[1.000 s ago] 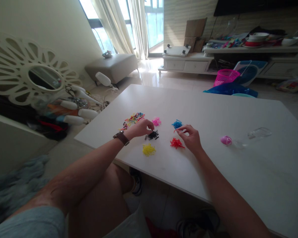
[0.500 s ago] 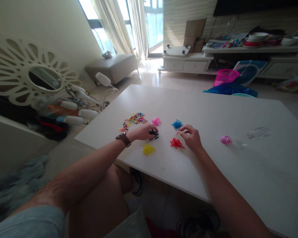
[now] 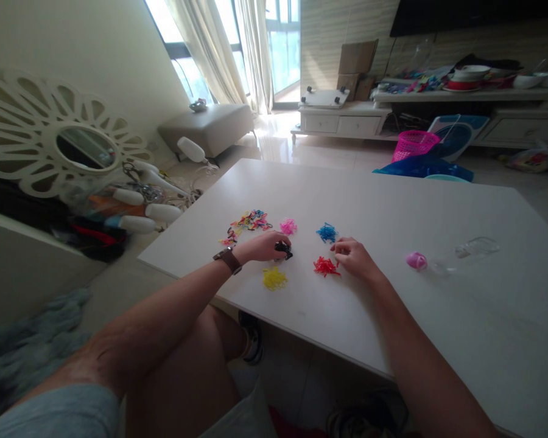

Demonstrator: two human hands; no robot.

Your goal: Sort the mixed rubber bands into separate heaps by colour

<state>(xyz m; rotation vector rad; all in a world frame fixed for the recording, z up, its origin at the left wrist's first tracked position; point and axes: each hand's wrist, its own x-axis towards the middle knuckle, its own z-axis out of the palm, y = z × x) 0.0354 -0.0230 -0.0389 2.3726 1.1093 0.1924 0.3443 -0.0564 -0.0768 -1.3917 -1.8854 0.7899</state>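
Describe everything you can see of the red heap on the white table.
The red heap is a loose mound of many small, thin, bright red pieces, lying at all angles, with some jutting out at its edges. They look like plastic or rubber; single shapes are too small to make out. It rests directly on the white table, on the near side of the blue heap. The right hand is close beside it; whether a finger touches it is unclear.

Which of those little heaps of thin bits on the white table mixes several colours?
The loosely scattered multicoloured heap of thin bits, leftmost in view; the pink heap, black heap, yellow heap, blue heap and red heap each show one colour.
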